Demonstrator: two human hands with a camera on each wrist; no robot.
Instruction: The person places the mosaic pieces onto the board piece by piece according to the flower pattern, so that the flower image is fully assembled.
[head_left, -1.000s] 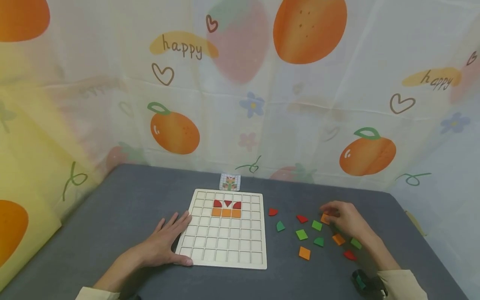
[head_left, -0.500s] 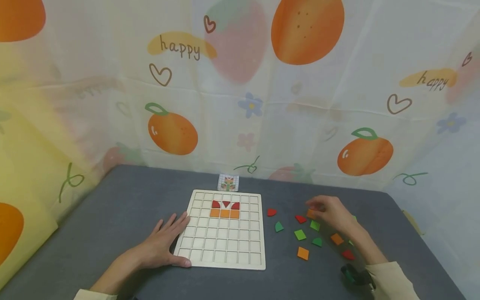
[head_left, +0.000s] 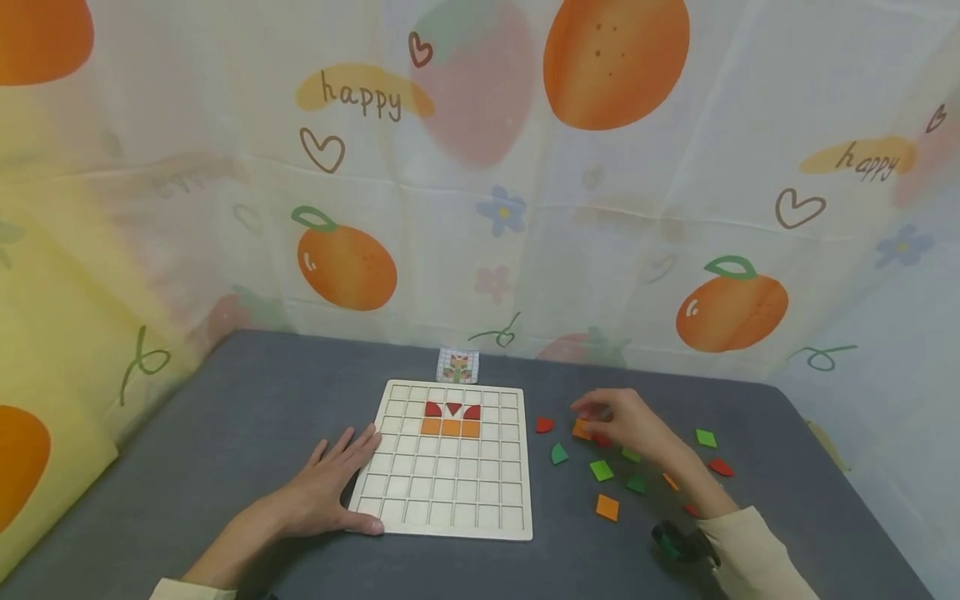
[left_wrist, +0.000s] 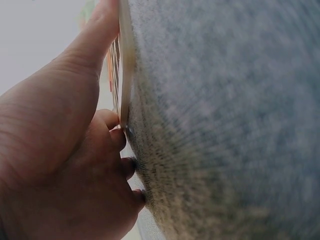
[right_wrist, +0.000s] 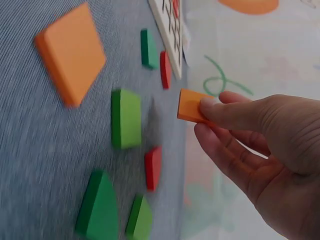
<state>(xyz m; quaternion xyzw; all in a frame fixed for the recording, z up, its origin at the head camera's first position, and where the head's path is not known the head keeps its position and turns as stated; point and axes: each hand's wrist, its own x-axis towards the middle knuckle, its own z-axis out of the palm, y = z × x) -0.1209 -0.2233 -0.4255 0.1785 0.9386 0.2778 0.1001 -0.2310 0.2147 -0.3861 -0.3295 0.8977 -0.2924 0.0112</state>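
Note:
My right hand (head_left: 628,423) pinches an orange square tile (right_wrist: 191,105) between thumb and fingers, raised above the table in the right wrist view. In the head view that hand is over the loose pieces, right of the white grid board (head_left: 442,483). Spread along the board's left edge, my left hand (head_left: 330,487) has its thumb on the near corner and its fingertips at the side. The board's upper rows bear two red quarter-round pieces, a red triangle (head_left: 454,408) between them, and a row of three orange squares (head_left: 451,427) below.
A small pattern card (head_left: 458,366) lies behind the board. Right of the board are scattered a red piece (head_left: 544,425), a dark green piece (head_left: 559,453), a light green tile (head_left: 602,471), an orange square (head_left: 607,507) and several others. A printed curtain (head_left: 450,208) hangs behind the table.
My right hand has moved left toward the board with the orange square tile, uncovering a light green tile and a red piece on the right. The left hand stays at the board's edge.

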